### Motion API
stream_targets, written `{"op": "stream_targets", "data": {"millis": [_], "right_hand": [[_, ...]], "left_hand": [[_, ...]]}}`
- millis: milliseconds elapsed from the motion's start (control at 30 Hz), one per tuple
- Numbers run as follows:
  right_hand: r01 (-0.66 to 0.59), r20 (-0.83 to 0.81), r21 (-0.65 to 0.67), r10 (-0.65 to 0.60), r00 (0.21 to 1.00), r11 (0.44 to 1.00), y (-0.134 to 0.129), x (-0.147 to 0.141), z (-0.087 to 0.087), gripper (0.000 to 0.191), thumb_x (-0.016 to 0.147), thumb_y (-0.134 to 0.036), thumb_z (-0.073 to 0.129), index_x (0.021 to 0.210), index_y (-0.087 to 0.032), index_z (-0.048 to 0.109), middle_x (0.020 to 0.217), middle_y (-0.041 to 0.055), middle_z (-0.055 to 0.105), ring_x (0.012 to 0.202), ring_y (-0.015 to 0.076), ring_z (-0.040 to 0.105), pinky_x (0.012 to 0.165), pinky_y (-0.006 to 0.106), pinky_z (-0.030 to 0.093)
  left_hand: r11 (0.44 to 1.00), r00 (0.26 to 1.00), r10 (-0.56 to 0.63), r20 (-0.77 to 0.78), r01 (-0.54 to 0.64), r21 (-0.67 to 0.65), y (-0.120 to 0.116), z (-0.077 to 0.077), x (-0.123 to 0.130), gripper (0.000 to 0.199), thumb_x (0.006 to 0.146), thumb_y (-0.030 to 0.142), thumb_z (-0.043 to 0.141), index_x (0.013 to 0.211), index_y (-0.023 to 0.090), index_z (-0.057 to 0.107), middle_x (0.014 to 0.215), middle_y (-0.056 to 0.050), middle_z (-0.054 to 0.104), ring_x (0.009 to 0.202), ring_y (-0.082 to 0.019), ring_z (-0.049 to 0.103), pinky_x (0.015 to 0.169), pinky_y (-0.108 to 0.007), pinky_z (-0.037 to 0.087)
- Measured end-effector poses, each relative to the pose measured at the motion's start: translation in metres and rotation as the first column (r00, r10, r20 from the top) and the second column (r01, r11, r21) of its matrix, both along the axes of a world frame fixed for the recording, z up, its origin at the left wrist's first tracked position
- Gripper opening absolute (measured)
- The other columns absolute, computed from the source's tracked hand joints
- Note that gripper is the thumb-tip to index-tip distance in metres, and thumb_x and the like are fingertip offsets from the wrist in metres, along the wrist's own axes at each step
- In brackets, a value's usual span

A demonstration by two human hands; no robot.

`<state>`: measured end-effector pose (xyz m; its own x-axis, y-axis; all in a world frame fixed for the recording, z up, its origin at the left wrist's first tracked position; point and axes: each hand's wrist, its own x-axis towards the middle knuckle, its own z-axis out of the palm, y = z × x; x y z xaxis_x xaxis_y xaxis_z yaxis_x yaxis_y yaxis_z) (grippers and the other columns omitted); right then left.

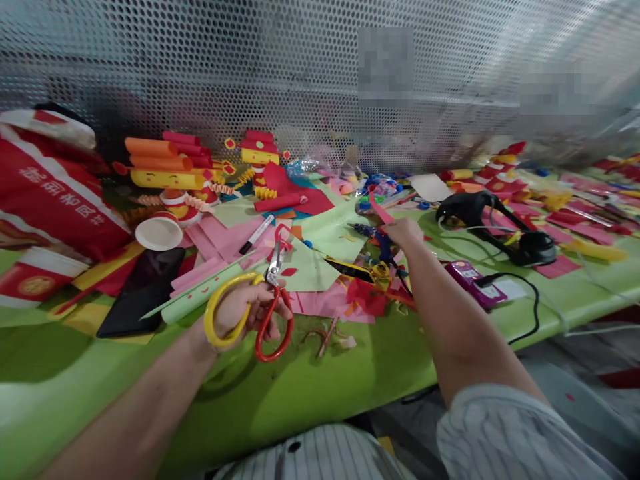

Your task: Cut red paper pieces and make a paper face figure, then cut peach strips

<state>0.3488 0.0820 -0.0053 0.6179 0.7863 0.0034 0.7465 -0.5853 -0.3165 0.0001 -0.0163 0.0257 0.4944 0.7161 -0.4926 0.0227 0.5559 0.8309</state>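
Observation:
A pair of scissors (273, 272) with one yellow and one red handle is in my left hand (245, 310), whose fingers are curled at the loops. The blades point away from me, with a bit of red paper (283, 233) at their tips. Reaching further out, my right hand (405, 235) pinches a pinkish-red paper strip (381, 208). Just beside that hand lies a dark blue glue gun (380, 241). A yellow and black cutter knife (350, 269) rests on pale green paper (315, 267) between my hands. Red and pink scraps (365, 298) lie nearer to me.
Paper figures (170, 179) stand at the back left, near a red bag (60, 183), a paper cup (40, 277) and a black phone (143, 290). To the right are a black headband-like device (495, 227) and a purple box with a cable (475, 283). Perforated metal (300, 60) backs the table.

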Motion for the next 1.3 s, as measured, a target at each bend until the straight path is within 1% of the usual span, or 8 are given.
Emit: {"op": "stream_targets", "data": {"millis": [200,400,533,600,767,833,1000,1300], "right_hand": [[0.077,0.105,0.035,-0.080,0.991,0.996,-0.003,-0.004,0.002,0.030,0.076,-0.020,0.050,0.094,-0.006,0.070,0.099,0.0233,0.066,0.096,0.0308,0.061,0.086,0.045,0.038],[-0.007,0.189,0.212,-0.034,0.981,0.977,-0.004,-0.019,0.023,0.038,0.085,-0.027,0.036,0.097,-0.014,0.070,0.099,0.0154,0.068,0.096,0.0266,0.060,0.083,0.036,0.038],[-0.287,0.209,0.411,0.217,0.953,0.865,0.003,-0.064,0.026,0.036,0.084,-0.022,0.037,0.091,-0.015,0.072,0.092,0.0095,0.071,0.089,0.0220,0.062,0.074,0.027,0.040],[-0.480,0.230,0.388,0.421,0.877,0.787,0.005,-0.093,0.023,0.034,0.084,-0.024,0.039,0.084,-0.017,0.072,0.086,0.0074,0.071,0.083,0.0199,0.063,0.072,0.025,0.039],[-0.740,0.247,0.230,0.698,0.672,0.632,0.009,-0.152,0.013,0.032,0.085,-0.021,0.040,0.080,-0.018,0.072,0.089,0.0084,0.071,0.087,0.0192,0.061,0.085,0.028,0.034],[-0.759,0.217,0.192,0.727,0.651,0.623,0.013,-0.164,0.010,0.029,0.083,-0.022,0.044,0.077,-0.019,0.072,0.088,0.0080,0.072,0.083,0.0189,0.061,0.079,0.027,0.036],[-0.726,0.129,0.158,0.715,0.687,0.669,0.027,-0.179,0.001,0.025,0.080,-0.024,0.048,0.075,-0.020,0.072,0.082,0.0069,0.071,0.072,0.0175,0.060,0.059,0.025,0.034],[-0.706,-0.013,0.256,0.733,0.680,0.660,0.029,-0.205,-0.001,0.033,0.084,-0.027,0.042,0.072,-0.016,0.071,0.067,0.0038,0.067,0.063,0.0139,0.055,0.056,0.023,0.032]], "left_hand": [[1.000,1.000,-0.003,-0.001,0.003,0.000,-0.001,-0.006,0.002,0.051,0.069,0.018,0.050,0.119,0.015,0.042,0.067,-0.004,0.068,0.037,-0.016,0.059,0.035,-0.023,0.043],[0.993,0.994,-0.101,0.050,0.104,-0.064,-0.002,-0.011,0.002,0.046,0.071,0.021,0.053,0.116,0.014,0.049,0.066,-0.006,0.069,0.036,-0.016,0.058,0.032,-0.020,0.038],[0.977,0.986,-0.160,0.040,0.164,-0.138,-0.006,-0.011,0.005,0.037,0.072,0.026,0.055,0.106,0.013,0.057,0.063,-0.007,0.068,0.034,-0.014,0.055,0.030,-0.019,0.033],[0.984,0.991,-0.129,0.026,0.131,-0.124,-0.008,-0.011,0.007,0.036,0.071,0.027,0.054,0.105,0.013,0.057,0.061,-0.006,0.067,0.034,-0.014,0.055,0.030,-0.019,0.033],[0.994,0.996,0.086,0.000,-0.086,0.065,-0.012,-0.006,0.010,0.044,0.070,0.023,0.049,0.113,0.015,0.051,0.063,-0.002,0.066,0.035,-0.014,0.055,0.036,-0.022,0.038],[0.982,0.988,0.152,0.014,-0.153,0.109,-0.012,-0.003,0.010,0.051,0.068,0.020,0.047,0.119,0.017,0.046,0.065,0.000,0.066,0.035,-0.013,0.054,0.037,-0.023,0.040],[0.961,0.972,0.230,0.046,-0.234,0.145,-0.007,-0.003,0.008,0.058,0.065,0.020,0.048,0.123,0.017,0.042,0.063,0.002,0.063,0.036,-0.014,0.054,0.038,-0.024,0.042],[0.950,0.962,0.269,0.040,-0.272,0.150,-0.004,-0.004,0.007,0.060,0.065,0.020,0.049,0.124,0.019,0.044,0.061,0.003,0.061,0.039,-0.013,0.055,0.041,-0.024,0.044]]}}
